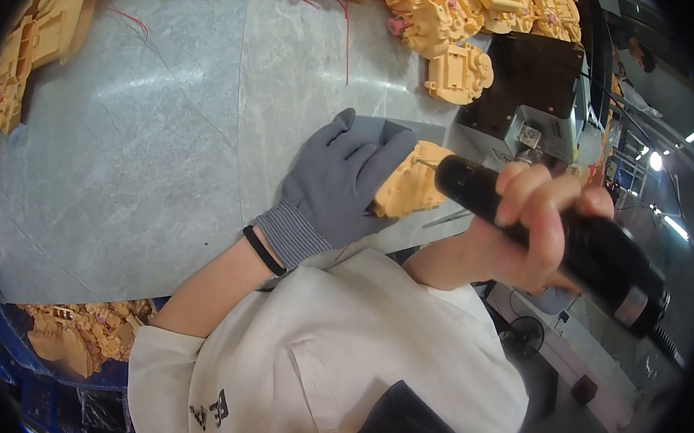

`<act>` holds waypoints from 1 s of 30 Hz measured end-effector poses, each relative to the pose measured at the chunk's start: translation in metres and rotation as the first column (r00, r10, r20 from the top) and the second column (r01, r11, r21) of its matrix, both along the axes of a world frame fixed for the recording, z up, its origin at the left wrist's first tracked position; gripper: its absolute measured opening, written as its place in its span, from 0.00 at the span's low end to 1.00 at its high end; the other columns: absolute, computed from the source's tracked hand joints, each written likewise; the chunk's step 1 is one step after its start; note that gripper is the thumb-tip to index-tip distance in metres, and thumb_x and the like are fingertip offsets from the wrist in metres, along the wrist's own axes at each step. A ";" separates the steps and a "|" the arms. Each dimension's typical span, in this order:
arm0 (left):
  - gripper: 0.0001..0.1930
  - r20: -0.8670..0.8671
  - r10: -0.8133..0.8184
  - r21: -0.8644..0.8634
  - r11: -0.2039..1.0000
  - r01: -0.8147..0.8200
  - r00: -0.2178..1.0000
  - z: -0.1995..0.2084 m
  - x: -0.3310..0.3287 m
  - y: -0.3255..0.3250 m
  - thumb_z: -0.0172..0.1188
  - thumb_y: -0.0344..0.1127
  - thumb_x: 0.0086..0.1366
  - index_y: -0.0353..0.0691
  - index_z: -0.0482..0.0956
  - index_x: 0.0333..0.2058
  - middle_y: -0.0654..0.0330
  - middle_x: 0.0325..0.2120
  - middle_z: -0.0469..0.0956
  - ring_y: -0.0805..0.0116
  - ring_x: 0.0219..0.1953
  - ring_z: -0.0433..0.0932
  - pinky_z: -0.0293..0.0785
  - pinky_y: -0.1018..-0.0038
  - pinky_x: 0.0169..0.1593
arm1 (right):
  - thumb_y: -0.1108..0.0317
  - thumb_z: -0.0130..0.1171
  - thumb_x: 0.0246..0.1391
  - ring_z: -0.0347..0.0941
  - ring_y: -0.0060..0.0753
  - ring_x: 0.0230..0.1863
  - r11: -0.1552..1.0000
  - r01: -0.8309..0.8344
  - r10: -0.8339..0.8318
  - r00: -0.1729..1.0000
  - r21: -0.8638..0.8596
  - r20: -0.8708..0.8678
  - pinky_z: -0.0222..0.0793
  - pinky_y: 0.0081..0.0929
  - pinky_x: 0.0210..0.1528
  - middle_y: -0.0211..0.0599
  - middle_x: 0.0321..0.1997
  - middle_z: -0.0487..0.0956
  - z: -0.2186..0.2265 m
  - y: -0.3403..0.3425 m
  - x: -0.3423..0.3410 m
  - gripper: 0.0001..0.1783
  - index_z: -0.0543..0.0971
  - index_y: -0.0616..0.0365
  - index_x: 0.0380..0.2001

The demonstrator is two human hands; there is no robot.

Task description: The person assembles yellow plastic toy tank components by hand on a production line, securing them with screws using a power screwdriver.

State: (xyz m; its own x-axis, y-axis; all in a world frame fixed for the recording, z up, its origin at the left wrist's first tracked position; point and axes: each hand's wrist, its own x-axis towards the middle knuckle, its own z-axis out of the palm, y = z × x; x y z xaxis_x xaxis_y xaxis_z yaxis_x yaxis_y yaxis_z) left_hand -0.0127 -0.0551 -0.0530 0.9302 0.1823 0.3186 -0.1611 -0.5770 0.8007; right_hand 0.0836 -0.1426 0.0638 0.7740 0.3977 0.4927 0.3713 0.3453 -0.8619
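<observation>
My left hand [343, 176], in a grey knitted glove, grips a yellow-orange plastic housing [409, 186] over a grey block-like support [393, 125] at the table's near side. Bare fingers of my right hand [536, 219] wrap round a black electric screwdriver [486, 187], held slanting across the body with its cable end low at the right. Its thin bit meets the upper part of the housing. Whether a screw sits under the tip is too small to tell. The glove hides the housing's left side.
More yellow plastic housings [458, 72] are heaped at the far right, others [29, 45] along the left edge. Red wires [347, 47] lie on the grey table [173, 148]. A black plate with a metal bracket [546, 130] stands right. A blue bin [9, 329] of small yellow parts is lower left.
</observation>
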 end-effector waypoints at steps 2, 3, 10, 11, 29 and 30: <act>0.42 0.013 0.015 -0.017 1.000 -0.014 1.000 -0.003 0.002 0.000 0.66 0.50 0.42 0.35 0.63 0.54 0.57 0.36 0.73 0.64 0.38 0.71 0.61 0.55 0.58 | 0.79 0.48 0.44 0.62 0.31 0.13 1.000 0.021 -0.020 0.999 -0.020 0.051 0.62 0.34 0.21 0.37 0.16 0.65 -0.005 0.001 -0.004 0.24 0.58 0.57 0.47; 0.40 -0.013 0.002 -0.058 0.998 -0.003 1.000 -0.002 0.001 0.002 0.67 0.48 0.41 0.35 0.64 0.52 0.58 0.40 0.72 0.64 0.40 0.71 0.62 0.54 0.56 | 0.78 0.50 0.46 0.63 0.31 0.15 0.997 -0.017 0.021 0.998 -0.071 0.051 0.62 0.33 0.24 0.36 0.18 0.65 -0.005 -0.002 -0.003 0.23 0.58 0.56 0.47; 0.36 0.002 -0.003 -0.082 0.997 0.003 1.000 -0.008 0.003 0.004 0.67 0.43 0.40 0.35 0.67 0.49 0.60 0.36 0.76 0.65 0.41 0.72 0.65 0.55 0.53 | 0.72 0.56 0.49 0.67 0.25 0.16 0.981 0.007 0.023 0.988 -0.196 0.150 0.66 0.24 0.25 0.28 0.21 0.68 -0.008 0.004 -0.006 0.23 0.58 0.52 0.46; 0.36 -0.018 -0.018 -0.097 0.995 0.016 1.000 -0.007 0.001 0.004 0.67 0.43 0.40 0.35 0.67 0.49 0.60 0.36 0.76 0.65 0.41 0.72 0.65 0.55 0.53 | 0.72 0.58 0.49 0.67 0.24 0.15 0.971 0.033 0.009 0.985 -0.237 0.172 0.66 0.22 0.24 0.26 0.21 0.69 -0.008 0.006 -0.009 0.24 0.58 0.51 0.46; 0.29 -0.170 -0.033 -0.100 0.995 0.016 0.985 0.004 -0.033 -0.013 0.57 0.47 0.51 0.35 0.69 0.49 0.62 0.30 0.73 0.67 0.40 0.71 0.58 0.55 0.57 | 0.71 0.51 0.51 0.66 0.26 0.18 0.978 0.196 -0.185 0.972 -0.069 0.144 0.62 0.25 0.28 0.28 0.22 0.65 0.010 -0.052 -0.030 0.21 0.60 0.55 0.47; 0.29 -0.160 -0.037 -0.093 0.995 0.022 0.986 0.004 -0.037 -0.018 0.57 0.47 0.51 0.35 0.69 0.49 0.62 0.30 0.73 0.67 0.40 0.71 0.58 0.55 0.57 | 0.71 0.53 0.50 0.67 0.26 0.18 0.970 0.216 -0.197 0.967 -0.113 0.159 0.65 0.23 0.26 0.28 0.20 0.66 0.009 -0.055 -0.041 0.20 0.60 0.55 0.45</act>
